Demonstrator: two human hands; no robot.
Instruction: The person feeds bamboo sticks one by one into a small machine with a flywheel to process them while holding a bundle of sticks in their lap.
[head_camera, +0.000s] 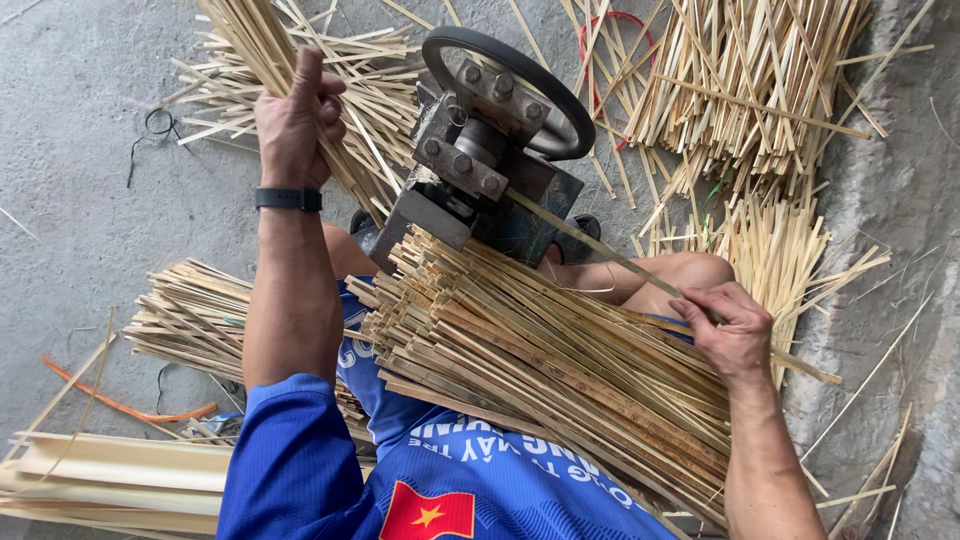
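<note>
The left hand (292, 120) is closed around a bundle (290, 75) of thin bamboo strips, thumb up along the strips, and holds it raised beyond the machine's left side. The grip sits at mid-length, so the strips stay gathered and fan out only at their free ends.

The right hand (728, 330) pinches a single strip (600, 245) between thumb and fingertips. The strip runs diagonally from this hand up into the block of the splitter (480, 160), a small metal machine with bolted plates and a dark handwheel (515, 75) on top. The hold is near the strip's outer end, which keeps the strip in line with the machine's opening and keeps the fingers well apart from the metal.

A large stack (540, 350) of flat strips lies across the lap, between the two arms, with one end just beside the machine. This position puts the stock within reach of either hand.

Further piles lie on the concrete floor (80, 150): fine strips (740, 90) beyond the machine on the right, another heap (190, 310) at the left, and wide slats (110, 475) at the lower left. An orange cord (125, 405) lies near the slats. A black wristband (288, 198) sits on the left wrist.
</note>
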